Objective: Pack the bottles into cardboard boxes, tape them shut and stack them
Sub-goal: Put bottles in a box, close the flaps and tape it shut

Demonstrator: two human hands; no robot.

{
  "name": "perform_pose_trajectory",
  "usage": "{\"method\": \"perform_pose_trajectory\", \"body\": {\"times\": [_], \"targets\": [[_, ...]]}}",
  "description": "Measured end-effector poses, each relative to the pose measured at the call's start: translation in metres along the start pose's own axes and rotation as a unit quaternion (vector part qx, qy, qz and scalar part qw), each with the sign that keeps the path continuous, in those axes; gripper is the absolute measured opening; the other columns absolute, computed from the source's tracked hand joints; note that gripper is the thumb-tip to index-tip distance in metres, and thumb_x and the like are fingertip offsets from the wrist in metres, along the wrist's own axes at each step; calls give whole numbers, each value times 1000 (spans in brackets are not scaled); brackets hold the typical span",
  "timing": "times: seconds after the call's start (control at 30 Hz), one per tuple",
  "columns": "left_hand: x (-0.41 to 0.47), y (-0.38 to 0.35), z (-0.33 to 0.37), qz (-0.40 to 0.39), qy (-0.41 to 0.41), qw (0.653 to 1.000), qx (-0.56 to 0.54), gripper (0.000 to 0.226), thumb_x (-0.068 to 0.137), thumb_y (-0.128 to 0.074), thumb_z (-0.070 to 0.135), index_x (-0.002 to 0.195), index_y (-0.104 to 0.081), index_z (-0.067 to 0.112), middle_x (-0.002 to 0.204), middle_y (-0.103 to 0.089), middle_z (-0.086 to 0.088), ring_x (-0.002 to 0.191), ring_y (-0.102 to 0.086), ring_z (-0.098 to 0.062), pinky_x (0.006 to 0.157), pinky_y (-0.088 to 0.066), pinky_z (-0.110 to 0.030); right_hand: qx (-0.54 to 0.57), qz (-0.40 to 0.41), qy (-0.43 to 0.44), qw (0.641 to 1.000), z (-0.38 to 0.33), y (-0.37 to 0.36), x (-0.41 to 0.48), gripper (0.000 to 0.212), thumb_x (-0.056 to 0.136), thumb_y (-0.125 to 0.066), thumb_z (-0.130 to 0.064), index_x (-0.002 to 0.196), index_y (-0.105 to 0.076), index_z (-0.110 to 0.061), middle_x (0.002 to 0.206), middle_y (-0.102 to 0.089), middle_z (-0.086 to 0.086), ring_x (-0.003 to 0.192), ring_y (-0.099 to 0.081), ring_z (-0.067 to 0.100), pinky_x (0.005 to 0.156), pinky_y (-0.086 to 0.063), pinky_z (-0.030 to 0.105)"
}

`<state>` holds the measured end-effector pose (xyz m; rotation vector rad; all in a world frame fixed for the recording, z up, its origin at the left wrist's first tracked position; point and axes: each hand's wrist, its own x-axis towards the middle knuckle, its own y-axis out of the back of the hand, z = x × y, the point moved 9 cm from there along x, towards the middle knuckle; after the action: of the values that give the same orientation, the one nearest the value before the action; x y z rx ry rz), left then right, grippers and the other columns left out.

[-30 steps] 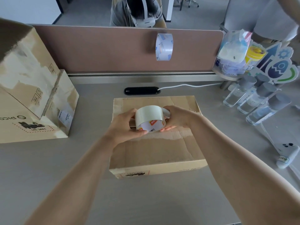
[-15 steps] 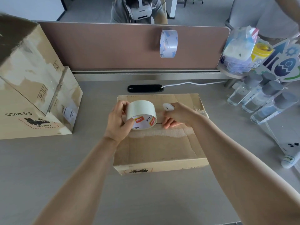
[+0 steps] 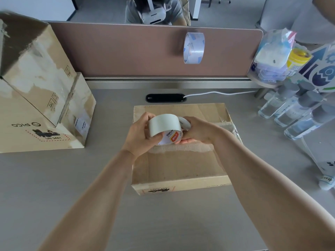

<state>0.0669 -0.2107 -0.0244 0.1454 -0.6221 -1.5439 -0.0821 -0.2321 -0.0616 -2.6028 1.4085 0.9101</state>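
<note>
The left hand (image 3: pixel 138 137) is gripping a tape roll (image 3: pixel 164 125), its fingers (image 3: pixel 147 117) curling over the far edge while the thumb is pressing the near side by the printed core. The right hand (image 3: pixel 200 132) is closing on the roll's other side, its fingers (image 3: pixel 186 141) curling under it; a loose strip of tape (image 3: pixel 184 122) is arching up just above them. Whether those fingers are pinching the strip or only the roll is hard to tell.

Directly beneath the fingers, a closed cardboard box (image 3: pixel 181 169) is lying flat on the surface (image 3: pixel 72 178), with the roll hovering over the middle seam, where a band of clear tape is already running across toward the right edge. Well to the right of the fingers, clear bottles (image 3: pixel 297 113) with grey caps are lying side by side on the surface, outside the box. Nearer the viewer on that side, a white controller (image 3: pixel 326 182) is resting near the surface's edge.

Well to the left of the fingers, larger worn boxes (image 3: pixel 36 87) are sitting stacked, the upper one tilting against the lower. Beyond the fingers, a black cable port (image 3: pixel 165 97) is sitting in the surface with a white cord (image 3: pixel 217 92) trailing right. Farther back, a brown partition (image 3: pixel 117 51) is standing upright, and a second roll (image 3: pixel 194 48) of clear tape is hanging on its face. At the partition's right end, a plastic bag (image 3: pixel 272 51) and a yellow-lidded jar (image 3: pixel 298 60) are sitting on a small shelf. A person wearing a white headset (image 3: pixel 154 15) is sitting behind the partition.
</note>
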Motion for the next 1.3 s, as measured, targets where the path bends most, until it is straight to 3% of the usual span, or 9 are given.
{"method": "perform_pose_trajectory", "body": {"times": [0.13, 0.33, 0.47, 0.57, 0.67, 0.87, 1.0, 1.17, 1.3], "targets": [[0, 0, 3, -4, 5, 1000, -24, 29, 65, -68, 27, 79, -43, 34, 72, -55, 14, 65, -52, 6, 55, -37, -6, 9, -9, 8, 1000, 1, 0, -1, 63, 70, -70, 17, 125, -54, -11, 116, -64, 13, 102, -67, 23, 83, -57, 30], [-8, -11, 12, -8, -6, 998, -56, 43, 54, -63, 56, 77, -43, 25, 67, -51, 11, 57, -48, 4, 50, -34, -8, -12, -7, -1, 1000, 1, 4, -6, 63, 71, -70, 18, 123, -53, -13, 114, -63, 12, 92, -67, 19, 71, -58, 22], [-14, -9, 11, 42, 0, 996, -75, 62, 80, -39, 68, 74, -47, 6, 61, -43, 10, 56, -42, 0, 53, -32, -10, -30, -13, -14, 999, 6, 6, -7, 63, 70, -71, 16, 124, -54, -12, 113, -64, 11, 91, -67, 18, 72, -58, 21], [-13, -11, -2, 11, 86, 989, -120, 60, 96, -29, 50, 71, -53, 1, 65, -49, 4, 62, -45, -6, 62, -40, -20, -39, -9, -13, 999, 6, 6, -8, 59, 72, -71, 15, 123, -54, -10, 113, -64, 12, 90, -67, 18, 71, -57, 19], [-12, -7, -1, -2, 94, 992, -84, 54, 98, -34, 41, 72, -51, -4, 66, -48, -3, 64, -46, -11, 63, -41, -28, -46, -4, -8, 999, 5, 6, -7, 56, 73, -71, 14, 121, -55, -10, 110, -66, 12, 92, -68, 19, 74, -57, 21], [-22, 43, -16, 140, 134, 972, -133, 45, 86, -49, 35, 48, -29, 24, 44, -26, 11, 45, -24, -5, 44, -20, -21, -43, 5, -2, 999, 7, 11, -11, 33, 77, -68, 12, 86, -48, -12, 88, -68, 9, 84, -68, 19, 76, -57, 26], [-20, 51, -7, 120, 83, 986, -74, 39, 85, -47, 30, 54, -28, 16, 47, -26, 9, 48, -24, -4, 46, -19, -19, -63, 14, 0, 998, 4, 10, -12, 32, 77, -67, 11, 86, -48, -13, 90, -68, 11, 85, -69, 21, 76, -56, 27], [-22, 47, -16, 113, 89, 982, -124, 40, 85, -47, 38, 53, -30, 21, 53, -26, 7, 53, -24, -8, 49, -19, -23, -62, 5, 9, 998, -6, -4, -8, 33, 77, -67, 13, 88, -48, -12, 92, -67, 12, 83, -69, 21, 75, -58, 28], [-27, 29, -20, 97, 108, 975, -168, 59, 83, -44, 51, 64, -48, -5, 59, -43, -6, 57, -40, -11, 53, -33, -24, -40, 7, 25, 999, -14, -28, 5, 45, 71, -70, 16, 106, -55, -9, 102, -64, 9, 87, -67, 20, 74, -59, 26]]}}
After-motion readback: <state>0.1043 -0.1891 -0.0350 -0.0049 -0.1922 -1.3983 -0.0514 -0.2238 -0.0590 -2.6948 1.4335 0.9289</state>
